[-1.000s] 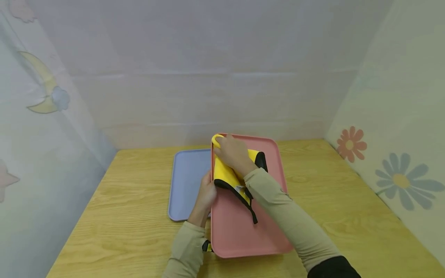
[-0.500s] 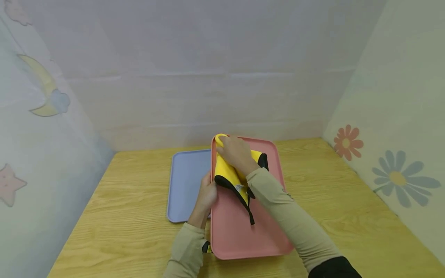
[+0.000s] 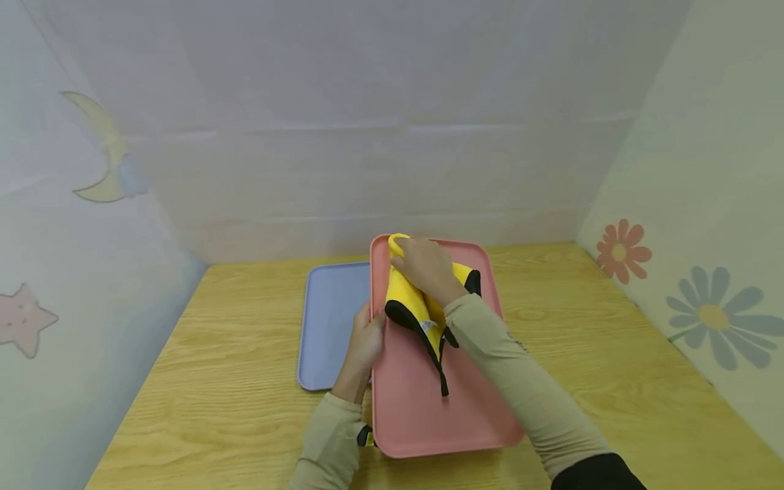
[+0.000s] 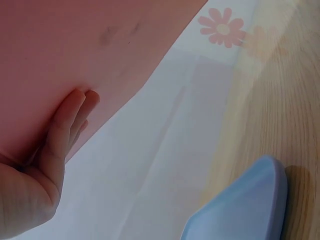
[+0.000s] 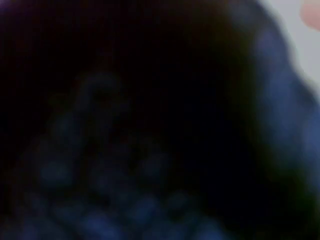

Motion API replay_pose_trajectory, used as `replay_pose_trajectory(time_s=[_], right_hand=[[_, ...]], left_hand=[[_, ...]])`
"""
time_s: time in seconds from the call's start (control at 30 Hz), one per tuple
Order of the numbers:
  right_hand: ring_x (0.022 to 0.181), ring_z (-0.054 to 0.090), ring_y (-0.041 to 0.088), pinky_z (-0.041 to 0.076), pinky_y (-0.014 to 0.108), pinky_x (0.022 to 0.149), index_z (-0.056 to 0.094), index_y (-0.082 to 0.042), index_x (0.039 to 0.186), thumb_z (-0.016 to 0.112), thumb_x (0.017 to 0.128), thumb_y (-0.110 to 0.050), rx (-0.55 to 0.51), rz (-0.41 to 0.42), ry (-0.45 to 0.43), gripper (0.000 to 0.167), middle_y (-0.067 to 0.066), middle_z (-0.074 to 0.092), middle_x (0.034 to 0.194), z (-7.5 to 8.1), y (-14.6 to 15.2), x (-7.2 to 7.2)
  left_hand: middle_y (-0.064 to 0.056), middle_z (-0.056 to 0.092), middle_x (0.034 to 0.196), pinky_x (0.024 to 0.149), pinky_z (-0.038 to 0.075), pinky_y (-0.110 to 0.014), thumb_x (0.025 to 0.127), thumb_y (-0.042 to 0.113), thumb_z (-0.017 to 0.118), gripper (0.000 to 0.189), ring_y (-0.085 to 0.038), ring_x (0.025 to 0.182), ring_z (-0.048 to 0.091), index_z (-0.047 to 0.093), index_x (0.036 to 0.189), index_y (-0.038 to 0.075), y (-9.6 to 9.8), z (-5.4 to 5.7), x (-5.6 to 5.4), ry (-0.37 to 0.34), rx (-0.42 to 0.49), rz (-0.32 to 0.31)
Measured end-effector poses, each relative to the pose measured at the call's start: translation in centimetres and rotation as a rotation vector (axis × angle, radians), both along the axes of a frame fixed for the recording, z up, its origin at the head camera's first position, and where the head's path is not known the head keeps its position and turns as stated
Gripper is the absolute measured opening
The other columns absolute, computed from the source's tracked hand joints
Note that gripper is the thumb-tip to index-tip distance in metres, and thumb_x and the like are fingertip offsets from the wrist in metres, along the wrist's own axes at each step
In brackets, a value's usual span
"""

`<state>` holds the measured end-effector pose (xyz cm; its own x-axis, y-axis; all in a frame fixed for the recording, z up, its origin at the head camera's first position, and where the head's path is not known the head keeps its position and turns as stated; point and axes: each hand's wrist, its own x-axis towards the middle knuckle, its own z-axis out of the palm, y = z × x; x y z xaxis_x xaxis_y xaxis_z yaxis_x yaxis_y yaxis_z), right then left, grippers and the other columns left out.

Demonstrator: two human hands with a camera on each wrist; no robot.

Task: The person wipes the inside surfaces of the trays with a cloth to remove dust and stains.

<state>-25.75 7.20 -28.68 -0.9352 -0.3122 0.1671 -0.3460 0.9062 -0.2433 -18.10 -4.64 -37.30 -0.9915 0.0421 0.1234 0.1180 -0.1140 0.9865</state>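
A pink tray (image 3: 416,415) is tilted up off the table in the head view. At its left edge my left hand (image 3: 365,344) holds it; in the left wrist view, extended fingers (image 4: 65,122) press against the underside. A yellow cloth with black edging (image 3: 404,292) lies bunched on the tray's upper face, gripped by my right hand (image 3: 431,269). A black cord end (image 3: 444,386) hangs from the cloth towards the tray's middle. The right wrist view is mostly dark and blurred, with a bluish fuzzy surface close to the lens.
A blue tray (image 3: 327,327) lies flat on the wooden table (image 3: 214,374), partly hidden behind the pink tray. A pale curtain (image 3: 380,136) closes off the back. Printed side panels stand at left and right, the right one bearing flowers (image 3: 713,316).
My right hand has slid the cloth a little to the right across the pink tray, away from its left rim. The left hand and tray stay nearly in place; the camera shifts slightly.
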Motion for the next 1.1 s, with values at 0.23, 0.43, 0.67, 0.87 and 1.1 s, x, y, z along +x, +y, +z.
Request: replay_pose_trajectory(time_s=[0.23,0.43,0.67,0.87,1.1], right_hand=[[0.047,0.036,0.019,0.028,0.026,0.043,0.059,-0.007,0.105,0.053,0.089,-0.023,0.006,-0.007,0.005,0.023,0.005,0.036,0.059,-0.4,1.1,-0.2],[0.05,0.037,0.02,0.029,0.027,0.047,0.059,-0.005,0.102,0.052,0.088,-0.02,0.013,-0.019,-0.017,0.021,0.007,0.038,0.062,-0.6,2.5,-0.8],[0.064,0.047,0.024,0.033,0.029,0.049,0.058,-0.007,0.114,0.052,0.088,-0.024,0.075,-0.085,-0.041,0.032,0.014,0.056,0.087,-0.8,4.1,-1.7],[0.055,0.038,0.021,0.025,0.026,0.046,0.058,-0.007,0.109,0.051,0.088,-0.023,0.062,-0.111,-0.099,0.028,0.009,0.046,0.072,-1.5,5.5,-2.3],[0.063,0.043,0.024,0.028,0.028,0.049,0.057,-0.002,0.111,0.048,0.088,-0.023,0.032,-0.149,-0.149,0.033,0.018,0.055,0.091,-1.9,7.6,-2.8]], left_hand=[[-0.018,0.055,0.085,0.068,0.043,-0.03,0.095,0.002,0.031,0.029,-0.017,0.074,0.054,0.045,0.115,-0.014,-0.4,0.1,0.2,0.005,-0.029,0.02],[-0.02,0.055,0.09,0.072,0.042,-0.031,0.092,-0.001,0.033,0.029,-0.02,0.079,0.053,0.047,0.114,-0.014,-0.6,0.3,0.2,0.012,-0.032,0.071],[-0.024,0.056,0.094,0.077,0.041,-0.032,0.09,-0.003,0.033,0.029,-0.021,0.083,0.053,0.047,0.112,-0.017,-1.0,0.7,0.0,0.029,-0.03,0.113],[-0.021,0.055,0.093,0.075,0.04,-0.031,0.091,-0.002,0.032,0.03,-0.018,0.082,0.051,0.046,0.112,-0.017,-1.2,0.7,0.1,0.005,-0.001,0.112],[-0.02,0.055,0.092,0.074,0.041,-0.029,0.092,-0.002,0.03,0.03,-0.015,0.08,0.051,0.046,0.112,-0.017,-1.3,0.9,0.2,0.008,0.034,0.104]])
